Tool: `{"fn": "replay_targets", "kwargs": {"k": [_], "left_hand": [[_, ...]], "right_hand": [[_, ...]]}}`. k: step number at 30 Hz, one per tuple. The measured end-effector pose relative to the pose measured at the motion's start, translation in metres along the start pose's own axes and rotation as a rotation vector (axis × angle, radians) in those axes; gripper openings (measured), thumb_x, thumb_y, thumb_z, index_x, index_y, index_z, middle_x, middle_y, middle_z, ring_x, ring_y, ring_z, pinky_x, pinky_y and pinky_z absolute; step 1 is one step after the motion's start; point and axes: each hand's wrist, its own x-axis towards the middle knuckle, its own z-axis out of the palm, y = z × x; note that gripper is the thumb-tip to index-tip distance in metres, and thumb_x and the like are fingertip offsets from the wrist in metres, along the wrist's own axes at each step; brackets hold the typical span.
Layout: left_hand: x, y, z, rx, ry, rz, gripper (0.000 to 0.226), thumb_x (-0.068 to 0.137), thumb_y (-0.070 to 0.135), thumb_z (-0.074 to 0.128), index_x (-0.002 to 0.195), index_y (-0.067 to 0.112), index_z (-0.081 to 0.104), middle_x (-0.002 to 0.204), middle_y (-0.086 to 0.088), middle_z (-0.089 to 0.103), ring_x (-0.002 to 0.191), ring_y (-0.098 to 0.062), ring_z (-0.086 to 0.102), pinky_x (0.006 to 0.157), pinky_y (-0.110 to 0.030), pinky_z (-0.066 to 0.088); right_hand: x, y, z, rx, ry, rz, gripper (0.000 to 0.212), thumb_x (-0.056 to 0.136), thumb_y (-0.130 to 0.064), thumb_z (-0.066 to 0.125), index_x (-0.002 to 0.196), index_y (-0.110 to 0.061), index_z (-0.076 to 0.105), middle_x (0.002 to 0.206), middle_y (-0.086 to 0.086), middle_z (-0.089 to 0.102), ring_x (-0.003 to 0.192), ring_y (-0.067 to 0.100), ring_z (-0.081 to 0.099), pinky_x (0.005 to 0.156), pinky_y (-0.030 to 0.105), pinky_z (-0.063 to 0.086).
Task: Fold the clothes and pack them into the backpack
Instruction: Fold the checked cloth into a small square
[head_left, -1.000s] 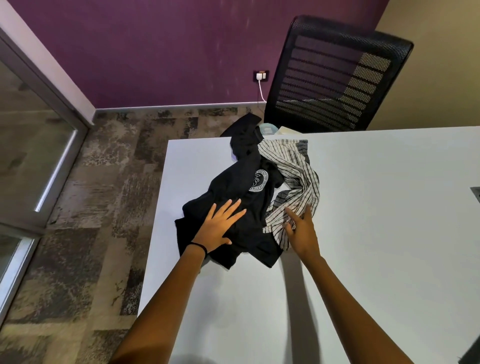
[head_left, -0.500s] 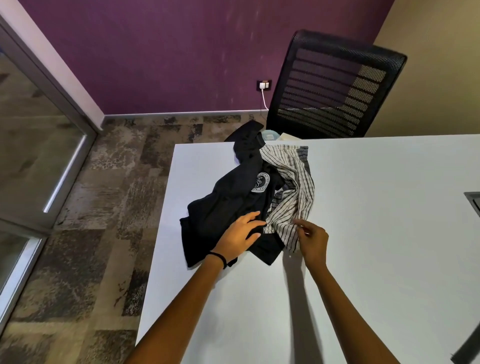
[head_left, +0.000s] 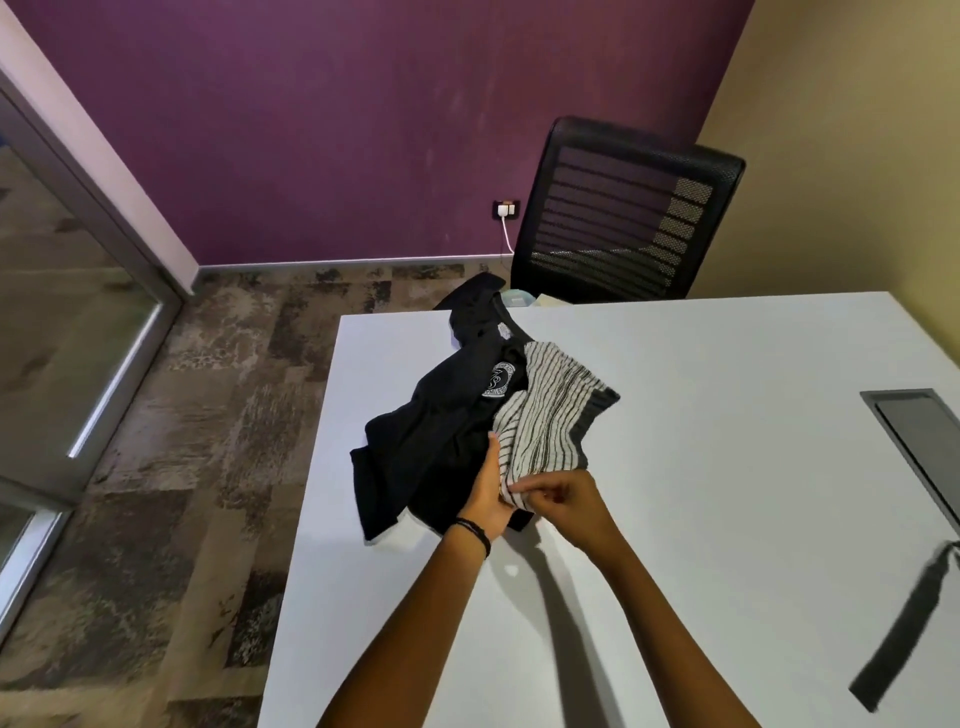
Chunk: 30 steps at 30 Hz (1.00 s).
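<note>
A crumpled black t-shirt with a round white logo lies on the white table, one sleeve hanging over the far edge. A black-and-white striped garment with a dark grey band lies bunched partly over its right side. My right hand pinches the near edge of the striped garment. My left hand holds the same edge from the left, fingers under the cloth, resting on the black shirt. No backpack is in view.
A black mesh office chair stands behind the table's far edge. A dark recessed cable panel sits in the table at right, and a dark strap lies at the right edge. Glass door and patterned carpet at left.
Both hands went from lying flat on the clothes to gripping the striped garment's near edge. The striped garment is bunched and pulled toward me and rightward. The camera moved closer.
</note>
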Motion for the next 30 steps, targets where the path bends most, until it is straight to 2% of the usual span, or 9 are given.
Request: {"fn": "replay_targets", "kwargs": {"k": [3, 7, 12, 16, 19, 23, 26, 28, 30], "left_hand": [[-0.012, 0.007, -0.003, 0.185, 0.044, 0.153, 0.028, 0.096, 0.020, 0.051, 0.121, 0.010, 0.058, 0.121, -0.016, 0.063, 0.101, -0.025, 0.065, 0.079, -0.033, 0.058], [-0.038, 0.019, -0.007, 0.517, -0.027, 0.301, 0.028, 0.093, 0.008, 0.054, 0.119, 0.016, 0.055, 0.115, -0.005, 0.064, 0.100, -0.013, 0.063, 0.082, -0.022, 0.054], [-0.070, 0.041, -0.009, 0.671, -0.132, 0.390, 0.031, 0.094, 0.009, 0.053, 0.122, 0.020, 0.051, 0.112, 0.004, 0.062, 0.101, -0.003, 0.060, 0.081, -0.015, 0.051], [-0.096, 0.057, -0.008, 0.767, -0.158, 0.415, 0.032, 0.093, 0.009, 0.054, 0.123, 0.021, 0.050, 0.114, 0.005, 0.060, 0.107, -0.008, 0.058, 0.083, -0.013, 0.049], [-0.115, 0.065, -0.009, 0.905, -0.210, 0.422, 0.034, 0.093, 0.010, 0.055, 0.125, 0.021, 0.051, 0.119, 0.003, 0.060, 0.110, -0.009, 0.057, 0.092, -0.017, 0.047], [-0.142, 0.071, -0.014, 1.100, -0.284, 0.430, 0.042, 0.091, 0.013, 0.058, 0.132, 0.011, 0.050, 0.128, 0.002, 0.056, 0.117, -0.008, 0.053, 0.104, -0.023, 0.042], [-0.161, 0.073, -0.017, 1.199, -0.347, 0.463, 0.043, 0.090, 0.009, 0.060, 0.132, 0.007, 0.050, 0.126, 0.007, 0.054, 0.115, -0.002, 0.050, 0.098, -0.011, 0.041], [-0.170, 0.074, -0.021, 1.257, -0.370, 0.478, 0.042, 0.089, 0.006, 0.060, 0.130, 0.004, 0.052, 0.121, 0.007, 0.054, 0.111, -0.001, 0.051, 0.090, -0.005, 0.041], [-0.180, 0.075, -0.026, 1.316, -0.381, 0.485, 0.040, 0.088, 0.005, 0.061, 0.127, 0.004, 0.055, 0.118, 0.006, 0.055, 0.109, -0.003, 0.053, 0.089, -0.004, 0.041]], "right_hand": [[-0.011, -0.006, 0.000, -0.016, -0.204, 0.010, 0.025, 0.083, 0.012, 0.054, 0.090, -0.001, 0.074, 0.050, -0.013, 0.059, 0.046, 0.001, 0.045, 0.052, 0.009, 0.037], [-0.021, -0.024, -0.006, 0.123, -0.304, 0.033, 0.024, 0.085, 0.010, 0.053, 0.086, -0.004, 0.073, 0.076, 0.009, 0.073, 0.072, 0.021, 0.070, 0.074, 0.028, 0.056], [-0.028, -0.030, -0.005, 0.181, 0.183, 0.045, 0.037, 0.084, 0.014, 0.040, 0.074, -0.003, 0.071, 0.064, 0.013, 0.067, 0.057, 0.020, 0.062, 0.058, 0.032, 0.052], [-0.036, -0.024, -0.006, 0.162, 0.497, 0.059, 0.033, 0.084, 0.011, 0.042, 0.083, -0.009, 0.069, 0.086, 0.008, 0.070, 0.068, 0.022, 0.062, 0.052, 0.029, 0.049], [-0.041, -0.018, -0.004, 0.105, 0.525, 0.126, 0.033, 0.085, 0.009, 0.045, 0.100, -0.013, 0.064, 0.102, 0.009, 0.066, 0.085, 0.022, 0.062, 0.062, 0.024, 0.053], [-0.044, -0.003, 0.003, 0.145, 0.438, 0.395, 0.037, 0.096, -0.015, 0.047, 0.132, -0.017, 0.044, 0.129, 0.015, 0.050, 0.116, 0.029, 0.050, 0.092, 0.040, 0.043], [-0.052, 0.008, 0.009, 0.422, 0.397, 0.636, 0.044, 0.098, -0.045, 0.035, 0.133, -0.018, 0.041, 0.131, 0.010, 0.047, 0.116, 0.030, 0.046, 0.086, 0.046, 0.042], [-0.060, 0.024, 0.011, 0.661, 0.376, 0.662, 0.058, 0.093, -0.060, 0.028, 0.128, -0.017, 0.045, 0.127, 0.010, 0.051, 0.112, 0.031, 0.050, 0.086, 0.048, 0.045], [-0.069, 0.029, 0.013, 0.839, 0.431, 0.615, 0.056, 0.093, -0.059, 0.029, 0.117, -0.013, 0.050, 0.114, 0.013, 0.058, 0.104, 0.031, 0.056, 0.087, 0.048, 0.048]]}}
